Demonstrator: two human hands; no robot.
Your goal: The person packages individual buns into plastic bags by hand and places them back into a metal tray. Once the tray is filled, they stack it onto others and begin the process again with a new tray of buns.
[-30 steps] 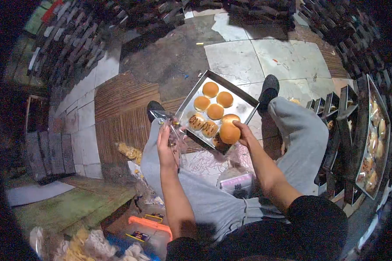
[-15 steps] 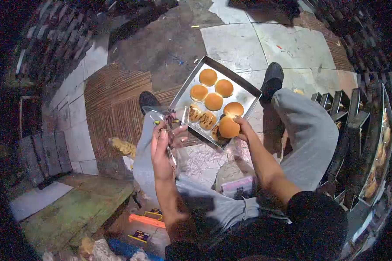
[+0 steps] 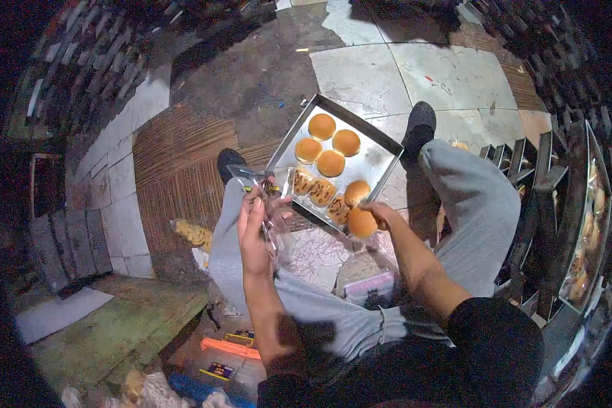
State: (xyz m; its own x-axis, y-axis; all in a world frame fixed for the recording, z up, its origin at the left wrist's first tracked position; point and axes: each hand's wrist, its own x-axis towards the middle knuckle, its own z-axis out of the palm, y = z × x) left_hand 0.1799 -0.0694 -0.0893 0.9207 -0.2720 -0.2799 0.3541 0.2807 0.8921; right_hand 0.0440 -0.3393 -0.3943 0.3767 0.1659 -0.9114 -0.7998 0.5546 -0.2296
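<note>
My right hand [image 3: 382, 216] is closed on a pair of round golden buns [image 3: 362, 222] that look joined, over the tray's near right corner. In my left hand [image 3: 253, 221] is a clear plastic bag [image 3: 279, 234] with printed marks, pinched by the fingers and thumb. The square metal tray [image 3: 372, 158] lies tilted in view between my legs. Several plain round buns [image 3: 330, 163] sit in its far left part. Three buns with dark drizzle [image 3: 321, 191] form a row along the near side, partly seen through the plastic.
At the right stand stacked metal trays [image 3: 523, 160] and a long tray of wrapped breads [image 3: 583, 251]. A low green board [image 3: 122, 326] is at the left, beside a plastic box with an orange handle [image 3: 230, 348]. A pink-and-white pack [image 3: 370, 289] lies near my lap.
My right hand has drawn the two joined buns down and toward me, off the tray's middle right and over its near edge. The left hand with the bag has barely moved.
</note>
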